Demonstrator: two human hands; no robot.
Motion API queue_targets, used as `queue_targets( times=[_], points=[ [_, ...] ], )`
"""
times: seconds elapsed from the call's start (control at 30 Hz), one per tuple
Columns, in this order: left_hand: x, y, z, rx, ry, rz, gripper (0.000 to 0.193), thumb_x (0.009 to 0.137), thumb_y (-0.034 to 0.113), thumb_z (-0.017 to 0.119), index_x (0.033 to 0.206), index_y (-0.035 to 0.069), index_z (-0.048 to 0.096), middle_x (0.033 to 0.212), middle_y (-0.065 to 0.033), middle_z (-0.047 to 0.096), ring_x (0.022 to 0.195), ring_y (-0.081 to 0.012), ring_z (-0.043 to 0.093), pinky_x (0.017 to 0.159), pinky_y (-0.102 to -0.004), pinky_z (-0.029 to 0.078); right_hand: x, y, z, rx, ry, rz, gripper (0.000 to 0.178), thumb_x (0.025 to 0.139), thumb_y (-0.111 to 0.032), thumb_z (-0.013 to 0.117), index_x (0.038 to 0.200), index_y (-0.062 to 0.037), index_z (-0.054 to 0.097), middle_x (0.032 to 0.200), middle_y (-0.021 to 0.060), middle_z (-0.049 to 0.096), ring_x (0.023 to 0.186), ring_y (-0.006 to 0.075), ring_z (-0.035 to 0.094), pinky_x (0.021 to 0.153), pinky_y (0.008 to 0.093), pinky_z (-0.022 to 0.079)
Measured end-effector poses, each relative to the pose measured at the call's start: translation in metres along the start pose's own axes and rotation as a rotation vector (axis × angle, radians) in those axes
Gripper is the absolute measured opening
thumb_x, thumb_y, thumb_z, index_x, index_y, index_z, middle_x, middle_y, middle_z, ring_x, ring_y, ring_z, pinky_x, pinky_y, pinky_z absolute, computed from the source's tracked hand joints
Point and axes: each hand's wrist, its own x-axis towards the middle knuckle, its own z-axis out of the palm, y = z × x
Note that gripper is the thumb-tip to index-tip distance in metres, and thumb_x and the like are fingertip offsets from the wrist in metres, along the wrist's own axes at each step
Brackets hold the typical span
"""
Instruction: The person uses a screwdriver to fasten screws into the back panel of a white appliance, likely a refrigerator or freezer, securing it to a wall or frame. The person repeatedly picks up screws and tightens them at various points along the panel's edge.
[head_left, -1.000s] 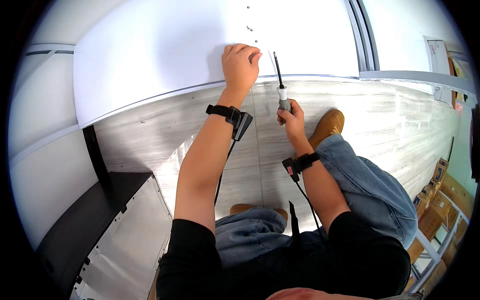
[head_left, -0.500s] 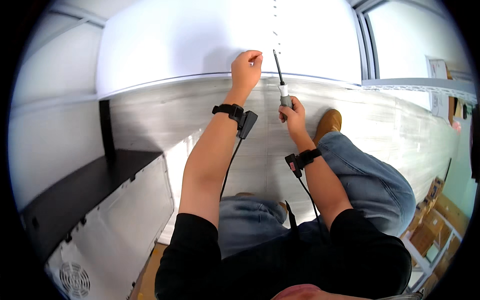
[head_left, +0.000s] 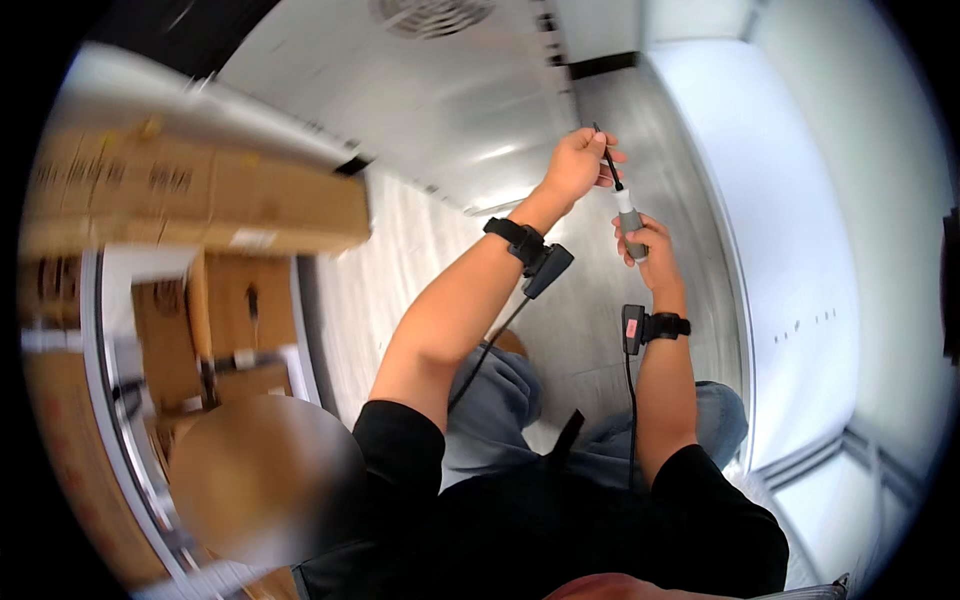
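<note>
A screwdriver [head_left: 632, 222] with a grey and white handle and a thin dark shaft points away from me, slightly leftward. My right hand [head_left: 652, 246] is closed around its handle. At the tip end, my left hand [head_left: 578, 168] has its thumb and fingers around the shaft; whether a small part is also between them is hidden. Both hands are in the air above the floor, beside a large pale metal panel [head_left: 420, 110] with a round vent grille. On the long white surface [head_left: 790, 200] at right lie several small dark pieces [head_left: 797, 327], too small to name.
Cardboard boxes [head_left: 270, 195] stand at the left, with more boxes inside a metal frame [head_left: 98, 370]. A blurred round shape [head_left: 265, 480] sits at lower left. Cables hang from the black wrist straps on both arms. Pale grey flooring [head_left: 390, 250] stretches below my hands.
The view has swung leftward, so the white surface is now at right and the vented panel ahead. My left hand has come from beside the screwdriver onto its shaft; the right still holds the handle.
</note>
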Motion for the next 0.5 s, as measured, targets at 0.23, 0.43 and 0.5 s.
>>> queue_targets(
  times=[0.23, 0.43, 0.5],
  points=[
    [-0.07, -0.003, -0.041, 0.048, 0.382, 0.009, 0.027, 0.101, 0.023, 0.036, 0.114, 0.005, 0.05, 0.098, -0.012, 0.066, 0.08, -0.0202, 0.067, 0.068, -0.0288, 0.054, 0.004, 0.027, 0.029, 0.043, -0.361, 0.061, 0.044, 0.079, -0.011, 0.055, 0.12, -0.0005, 0.049, 0.081, 0.0076, 0.058, 0.064, 0.0131, 0.053, 0.053, 0.026, 0.041],
    [-0.119, 0.035, -0.11, -0.174, 0.319, 0.105, 0.026, 0.1, 0.022, 0.038, 0.115, 0.005, 0.05, 0.1, -0.0131, 0.066, 0.079, -0.0218, 0.068, 0.066, -0.0282, 0.055, -0.035, -0.011, 0.125, -0.179, -0.378, -0.019, 0.047, 0.084, -0.01, 0.053, 0.128, -0.002, 0.039, 0.092, 0.0122, 0.059, 0.061, 0.0129, 0.051, 0.054, 0.0269, 0.042],
    [-0.126, 0.051, -0.122, -0.234, 0.253, 0.141, 0.026, 0.1, 0.021, 0.038, 0.116, 0.004, 0.05, 0.1, -0.0142, 0.066, 0.079, -0.0219, 0.069, 0.065, -0.027, 0.055, -0.048, -0.024, 0.151, -0.228, -0.323, -0.085, 0.046, 0.086, -0.01, 0.052, 0.129, -0.0021, 0.039, 0.091, 0.012, 0.06, 0.059, 0.0124, 0.05, 0.053, 0.0263, 0.042]
  ],
)
